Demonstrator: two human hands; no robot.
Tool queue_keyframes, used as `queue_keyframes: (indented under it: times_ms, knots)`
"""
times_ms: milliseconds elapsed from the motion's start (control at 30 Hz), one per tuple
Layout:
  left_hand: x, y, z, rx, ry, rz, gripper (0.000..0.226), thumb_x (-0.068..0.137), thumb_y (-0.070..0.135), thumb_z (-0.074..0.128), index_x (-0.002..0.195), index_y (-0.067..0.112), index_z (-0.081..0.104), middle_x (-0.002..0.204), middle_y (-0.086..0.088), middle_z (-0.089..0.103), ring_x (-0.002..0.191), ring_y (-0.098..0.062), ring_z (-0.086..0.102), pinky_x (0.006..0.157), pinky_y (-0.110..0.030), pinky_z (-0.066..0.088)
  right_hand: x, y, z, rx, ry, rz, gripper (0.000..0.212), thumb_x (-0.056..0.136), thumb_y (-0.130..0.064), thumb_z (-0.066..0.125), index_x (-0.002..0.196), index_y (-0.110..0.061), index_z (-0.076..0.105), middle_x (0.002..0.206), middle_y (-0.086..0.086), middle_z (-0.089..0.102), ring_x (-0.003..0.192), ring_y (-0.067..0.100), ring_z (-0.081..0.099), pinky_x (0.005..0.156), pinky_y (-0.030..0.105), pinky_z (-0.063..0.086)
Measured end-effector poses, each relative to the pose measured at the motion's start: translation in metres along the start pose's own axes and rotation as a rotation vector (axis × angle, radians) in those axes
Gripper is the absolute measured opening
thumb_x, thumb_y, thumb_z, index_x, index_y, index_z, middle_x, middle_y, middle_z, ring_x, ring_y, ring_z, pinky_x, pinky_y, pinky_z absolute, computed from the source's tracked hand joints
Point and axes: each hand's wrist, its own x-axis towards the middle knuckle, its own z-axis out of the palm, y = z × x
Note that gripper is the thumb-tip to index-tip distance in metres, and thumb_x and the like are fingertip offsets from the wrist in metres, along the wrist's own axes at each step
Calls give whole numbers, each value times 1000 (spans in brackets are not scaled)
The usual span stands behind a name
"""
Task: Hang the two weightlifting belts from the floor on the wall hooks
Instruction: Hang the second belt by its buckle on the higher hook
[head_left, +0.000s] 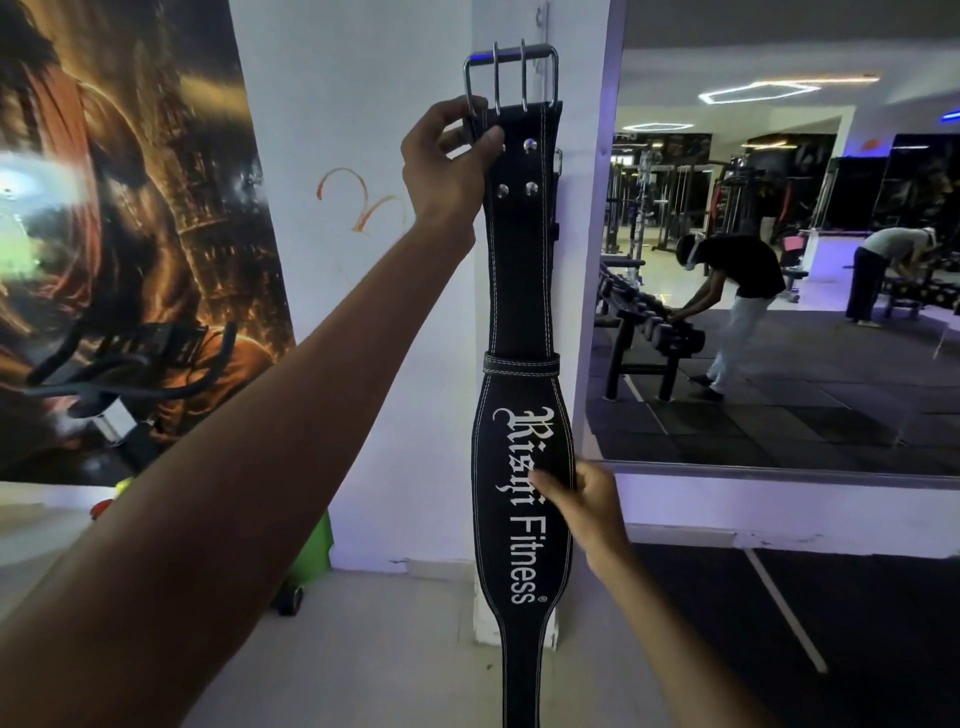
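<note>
One black belt (519, 291) hangs upright, both hands' fingers (488, 137) pinching it.

One long black leather weightlifting belt (521, 312) with white stitching hangs upright, gripped by two bare hands: the left hand (451, 165) at its top, the right hand (582, 501) lower down. Above the left fingers sits one chrome steel buckle (511, 78) carrying two prongs. Just beside the left fingertips (493, 136), four round silver rivets (530, 145) show, one half covered. Between the two hands runs one black leather keeper loop (521, 362). Beside the right fingers stand two white printed words (522, 504).
</note>
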Motion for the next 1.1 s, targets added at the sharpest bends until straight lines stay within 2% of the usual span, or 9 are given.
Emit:
queue_keyframes:
  times_ms: [200, 333, 467, 533, 633, 800, 933, 1000, 1100]
  knots:
    - [-2, -1, -6, -8, -24, 2, 25, 75, 3, 74, 93, 20, 70, 93, -10, 73, 94, -34, 72, 81, -49, 63, 4, -15, -3, 26, -4, -38, 34, 76, -33, 78, 104, -16, 69, 89, 2, 77, 84, 15, 73, 80, 36, 55]
    - [-3, 2, -5, -41, -67, 1, 25, 78, 0, 73, 97, 16, 69, 90, -9, 71, 90, -29, 70, 77, -46, 63, 51, -122, -5, 190, 152, -343, 45, 90, -18, 68, 131, -17, 49, 95, 4, 76, 87, 14, 71, 83, 29, 58]
    - [-8, 3, -3, -53, -109, 21, 24, 79, 0, 72, 97, 16, 69, 95, -12, 71, 100, -42, 71, 85, -53, 62, 74, -238, 2, 34, 65, -603, 55, 96, -26, 61, 145, -27, 35, 114, 14, 71, 103, 22, 70, 91, 35, 56]
    - [-10, 4, -3, -46, -121, 37, 24, 78, 3, 73, 96, 18, 69, 99, -15, 72, 104, -46, 69, 86, -56, 61, 80, -273, 9, 5, 17, -630, 46, 97, -23, 61, 139, -29, 41, 103, 18, 74, 85, 22, 72, 81, 33, 57]
    - [-13, 6, -4, -28, -122, 55, 25, 78, 7, 73, 99, 20, 69, 107, -20, 72, 105, -44, 70, 88, -58, 60, 97, -295, 15, -45, 32, -625, 31, 94, -13, 63, 125, -10, 59, 70, -6, 71, 56, -5, 61, 60, 10, 47]
    - [-26, -2, -18, 10, -154, -6, 39, 89, 8, 70, 124, 20, 56, 120, -16, 69, 104, -26, 72, 86, -36, 62, 105, -300, 23, 23, 101, -618, 22, 88, 0, 67, 109, -5, 69, 80, 4, 70, 61, -5, 64, 63, 9, 49]
    - [-78, -54, -47, 105, -333, -132, 25, 95, -1, 60, 119, 4, 68, 97, 2, 76, 79, 2, 68, 75, -15, 56, 109, -306, 19, 104, 156, -631, 24, 86, 3, 68, 110, 0, 69, 81, 3, 70, 64, -6, 64, 66, 9, 50]
    - [-112, -82, -64, 133, -369, -216, 16, 98, 8, 60, 100, 7, 75, 80, 13, 75, 72, 3, 65, 73, -19, 54, 111, -309, 15, 105, 168, -624, 24, 86, 3, 68, 110, -1, 69, 79, 1, 69, 61, -8, 63, 64, 7, 49]
    - [-150, -104, -78, 65, -311, -316, 22, 99, 10, 57, 109, 13, 76, 91, 8, 78, 82, -5, 69, 80, -26, 57, 111, -304, 16, 102, 176, -612, 25, 86, 4, 68, 111, 2, 69, 77, 0, 68, 59, -8, 62, 63, 7, 48]
